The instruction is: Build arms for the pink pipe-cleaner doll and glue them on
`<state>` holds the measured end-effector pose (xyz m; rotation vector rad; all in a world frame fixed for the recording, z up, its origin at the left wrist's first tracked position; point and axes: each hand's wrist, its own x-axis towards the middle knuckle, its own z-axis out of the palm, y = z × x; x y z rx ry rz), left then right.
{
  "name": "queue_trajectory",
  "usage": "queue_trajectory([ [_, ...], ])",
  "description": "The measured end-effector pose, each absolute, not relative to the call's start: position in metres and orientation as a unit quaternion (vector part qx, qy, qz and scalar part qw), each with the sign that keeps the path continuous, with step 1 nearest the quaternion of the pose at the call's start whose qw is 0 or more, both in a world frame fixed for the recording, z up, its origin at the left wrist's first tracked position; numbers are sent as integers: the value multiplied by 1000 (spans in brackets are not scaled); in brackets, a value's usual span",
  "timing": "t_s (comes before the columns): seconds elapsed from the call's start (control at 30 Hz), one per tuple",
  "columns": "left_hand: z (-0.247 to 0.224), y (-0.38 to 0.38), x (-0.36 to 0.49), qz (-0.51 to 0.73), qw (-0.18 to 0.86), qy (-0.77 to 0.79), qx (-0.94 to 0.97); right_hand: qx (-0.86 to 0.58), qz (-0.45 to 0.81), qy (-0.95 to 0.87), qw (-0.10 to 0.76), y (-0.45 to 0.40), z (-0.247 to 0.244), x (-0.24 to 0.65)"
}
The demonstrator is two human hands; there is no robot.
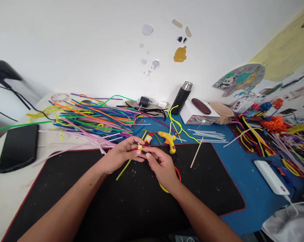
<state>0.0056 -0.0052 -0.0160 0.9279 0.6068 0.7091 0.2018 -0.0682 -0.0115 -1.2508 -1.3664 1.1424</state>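
Note:
My left hand [121, 154] is closed around a small yellow and dark-red pipe-cleaner piece [140, 147], pinched between thumb and fingers. Close against it on the right, my right hand [162, 165] has its thumb and fingertips pressed together at the piece's lower end; what they grip is too small to make out. Just beyond the fingers lies a second figure [148, 138] in red, yellow and white. A yellow-green pipe cleaner [123, 170] rests on the black mat [103, 201] below my left hand. Under my right wrist, a red and yellow ring [164, 188] is partly hidden.
A yellow glue gun [169, 139] lies beyond my right hand, with a wooden stick [196, 153] and glue sticks [209, 134] to its right. Pipe cleaners [98, 116] pile up at the back left near a phone [18, 148]. A black flask [182, 98] stands by the wall.

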Motion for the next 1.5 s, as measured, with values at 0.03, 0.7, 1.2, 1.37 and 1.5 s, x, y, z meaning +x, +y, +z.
queue_trajectory([
  [0.03, -16, -5, 6, 330, 789, 286, 432, -511, 463, -555, 466, -68, -11, 202],
  [0.7, -13, -6, 8, 317, 781, 294, 450, -523, 452, -579, 432, -71, -5, 201],
  [1.2, -14, -5, 7, 312, 784, 299, 446, -523, 446, -584, 432, -71, -8, 201],
  [1.37, -13, -5, 7, 307, 788, 304, 438, -510, 445, -600, 426, -71, -9, 201],
  [1.5, -12, -5, 8, 305, 791, 304, 435, -513, 435, -603, 428, -71, -10, 201],
])
